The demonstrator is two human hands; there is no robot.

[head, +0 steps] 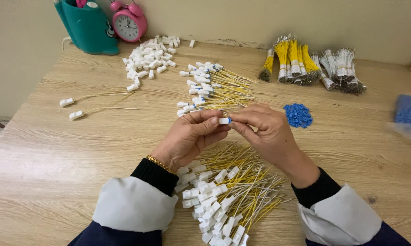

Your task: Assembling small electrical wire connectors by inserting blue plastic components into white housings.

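Note:
My left hand [192, 136] and my right hand [264, 132] meet above the middle of the wooden table [55, 150]. Together they pinch a small white plastic connector [223, 120], with a bit of blue showing at its right end under my right fingertips. Beneath my wrists lies a heap of white connectors on yellow and grey wires [223, 196]. Just beyond my hands lies a second heap of wired connectors [210, 89]. A small pile of blue plastic pieces [298, 115] sits to the right of my right hand.
Loose white connectors [148, 61] are piled at the back left. Two wired connectors [71, 108] lie alone at the left. Bundles of yellow and grey wires [305, 66] lie at the back right. A teal container [89, 27], a pink alarm clock [129, 20], and a blue bag [410, 111] stand around the edges.

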